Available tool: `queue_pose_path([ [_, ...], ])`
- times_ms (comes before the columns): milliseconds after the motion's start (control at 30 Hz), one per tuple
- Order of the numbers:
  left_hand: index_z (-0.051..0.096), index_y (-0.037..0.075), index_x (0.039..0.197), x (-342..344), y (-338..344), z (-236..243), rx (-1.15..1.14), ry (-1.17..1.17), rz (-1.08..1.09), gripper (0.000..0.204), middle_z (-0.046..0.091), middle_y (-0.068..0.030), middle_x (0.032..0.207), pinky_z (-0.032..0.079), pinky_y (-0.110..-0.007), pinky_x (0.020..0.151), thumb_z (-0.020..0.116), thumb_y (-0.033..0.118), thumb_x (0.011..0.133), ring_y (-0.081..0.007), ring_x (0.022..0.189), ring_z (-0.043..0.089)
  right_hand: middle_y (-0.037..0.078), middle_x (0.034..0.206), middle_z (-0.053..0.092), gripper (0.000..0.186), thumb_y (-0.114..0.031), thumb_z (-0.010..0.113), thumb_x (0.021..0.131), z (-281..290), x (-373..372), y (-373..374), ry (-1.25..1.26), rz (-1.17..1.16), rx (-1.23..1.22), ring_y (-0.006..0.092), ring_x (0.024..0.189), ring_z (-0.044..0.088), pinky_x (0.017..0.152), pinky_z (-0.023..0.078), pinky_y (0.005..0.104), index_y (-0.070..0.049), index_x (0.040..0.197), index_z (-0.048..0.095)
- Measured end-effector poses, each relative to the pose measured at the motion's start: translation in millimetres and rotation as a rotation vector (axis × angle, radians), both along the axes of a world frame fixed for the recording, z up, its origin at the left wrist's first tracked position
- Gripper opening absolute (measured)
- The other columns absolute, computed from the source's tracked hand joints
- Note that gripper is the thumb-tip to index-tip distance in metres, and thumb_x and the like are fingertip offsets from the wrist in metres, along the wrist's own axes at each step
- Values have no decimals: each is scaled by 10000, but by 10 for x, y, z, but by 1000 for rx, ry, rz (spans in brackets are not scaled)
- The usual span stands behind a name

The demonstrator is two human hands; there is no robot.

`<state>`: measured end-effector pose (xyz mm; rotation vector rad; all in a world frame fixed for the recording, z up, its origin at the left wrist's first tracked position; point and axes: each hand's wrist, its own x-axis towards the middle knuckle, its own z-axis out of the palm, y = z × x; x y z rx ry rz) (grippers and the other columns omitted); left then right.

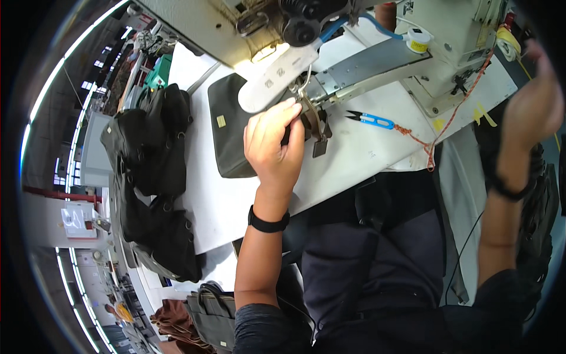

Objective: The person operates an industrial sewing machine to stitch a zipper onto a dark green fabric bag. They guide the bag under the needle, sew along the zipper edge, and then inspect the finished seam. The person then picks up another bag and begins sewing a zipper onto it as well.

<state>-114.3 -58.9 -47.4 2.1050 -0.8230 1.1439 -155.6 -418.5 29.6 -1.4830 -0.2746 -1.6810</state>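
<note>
My left hand presses on a dark olive fabric bag piece that lies on the white table, with the fingertips close to the needle area of a sewing machine. A strap with a metal buckle hangs just right of the fingers. My right hand is raised at the right edge of the view, blurred, above a dark pile; what it touches cannot be made out. Both wrists wear a dark band.
Blue-handled thread snips lie on the table right of the needle. A stack of black bags sits at the table's left, more bags below it. An orange cord runs down from the machine. A thread spool stands on the machine.
</note>
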Motion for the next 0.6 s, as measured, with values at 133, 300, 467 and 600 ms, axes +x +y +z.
queue_pose_path([
  [133, 744, 71, 954, 31, -66, -7, -31, 3, -35, 234, 767, -78, 1004, 515, -325, 837, 736, -68, 765, -226, 894, 703, 61, 783, 666, 148, -197, 698, 900, -431, 192, 1234, 203, 156, -436, 256, 791, 628, 797, 444, 362, -64, 839, 680],
  [300, 750, 67, 945, 32, -30, 59, 0, 58, -82, 229, 770, -85, 995, 522, -324, 836, 733, -84, 774, -232, 909, 719, 49, 779, 654, 239, -286, 768, 820, -650, 589, 1757, 456, 174, -306, 242, 815, 615, 916, 400, 394, -87, 764, 649],
  [467, 755, 58, 961, 70, -4, 40, -34, 83, -118, 226, 771, -89, 1012, 527, -322, 856, 732, -83, 785, -225, 932, 717, 52, 938, 652, 242, -293, 779, 788, -825, 670, 1765, 363, -33, -349, 241, 1018, 588, 1033, 361, 438, -98, 840, 646],
  [600, 746, 31, 1013, 24, -13, 8, -3, 73, -101, 241, 761, -107, 1061, 529, -320, 899, 719, -92, 808, -223, 975, 707, 60, 934, 663, 168, -224, 735, 846, -853, 474, 1713, 333, 12, -282, 239, 979, 609, 1001, 413, 397, -79, 893, 666],
])
